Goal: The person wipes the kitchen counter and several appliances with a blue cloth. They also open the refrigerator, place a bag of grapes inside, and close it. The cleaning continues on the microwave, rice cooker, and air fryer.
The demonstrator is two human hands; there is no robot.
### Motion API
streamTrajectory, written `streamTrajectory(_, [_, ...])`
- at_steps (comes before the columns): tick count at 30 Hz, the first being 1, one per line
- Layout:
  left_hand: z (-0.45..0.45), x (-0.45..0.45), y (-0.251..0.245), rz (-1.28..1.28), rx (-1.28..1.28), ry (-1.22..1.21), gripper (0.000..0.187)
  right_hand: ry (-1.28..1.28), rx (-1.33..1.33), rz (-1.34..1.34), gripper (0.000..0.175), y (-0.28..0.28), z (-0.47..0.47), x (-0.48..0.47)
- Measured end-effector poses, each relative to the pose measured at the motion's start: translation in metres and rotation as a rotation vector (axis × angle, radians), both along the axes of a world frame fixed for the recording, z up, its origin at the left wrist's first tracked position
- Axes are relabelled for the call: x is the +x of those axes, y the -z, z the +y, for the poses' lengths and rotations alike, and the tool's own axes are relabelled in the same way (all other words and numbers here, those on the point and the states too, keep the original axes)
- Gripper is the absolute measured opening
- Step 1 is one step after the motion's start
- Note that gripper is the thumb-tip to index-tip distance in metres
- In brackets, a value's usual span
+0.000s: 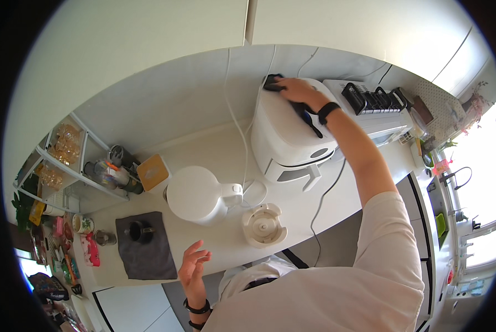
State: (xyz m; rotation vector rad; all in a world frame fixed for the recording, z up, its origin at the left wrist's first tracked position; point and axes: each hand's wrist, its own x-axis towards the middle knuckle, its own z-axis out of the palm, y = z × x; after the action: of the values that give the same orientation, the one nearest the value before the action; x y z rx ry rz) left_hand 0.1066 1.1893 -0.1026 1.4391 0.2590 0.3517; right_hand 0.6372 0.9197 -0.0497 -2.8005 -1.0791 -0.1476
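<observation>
My right hand (300,89) reaches to the back of a white air fryer (279,118) and presses a dark cloth (271,83) onto its top. More dark material shows under the wrist, towards the front; my hand covers the part between. Near the counter's front edge, my left hand (193,265) is raised with its fingers apart and holds nothing. Beyond it stands a white electric kettle (194,193) with its handle pointing right. A round white base (263,226) with a central pin sits apart from the kettle, on the counter (227,245).
A dark mug (139,231) stands on a grey cloth (146,263) at the left. Behind it are a glass jar (105,237) and a white shelf rack (82,174). A white toaster oven (380,120) carries a black rack (372,99). A cord (324,195) hangs over the front edge.
</observation>
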Motion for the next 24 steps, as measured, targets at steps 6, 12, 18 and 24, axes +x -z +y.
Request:
streamTrajectory(6, [0.001,-0.006,-0.007,0.021,-0.025,-0.044,0.032,0.347,-0.24,0.041,0.045,-0.011,0.012,0.011])
streamTrajectory(12, [-0.001,-0.004,-0.004,-0.003,-0.031,-0.015,0.032,0.042,-0.061,-0.003,0.048,0.002,0.008,-0.009])
streamTrajectory(18, [0.003,-0.018,-0.008,0.028,0.009,-0.108,0.029,0.188,-0.326,-0.044,0.044,-0.005,0.017,0.026])
streamTrajectory(24, [0.0,-0.011,0.004,0.002,-0.042,-0.051,0.031,-0.064,-0.053,-0.004,0.046,-0.007,0.022,-0.057])
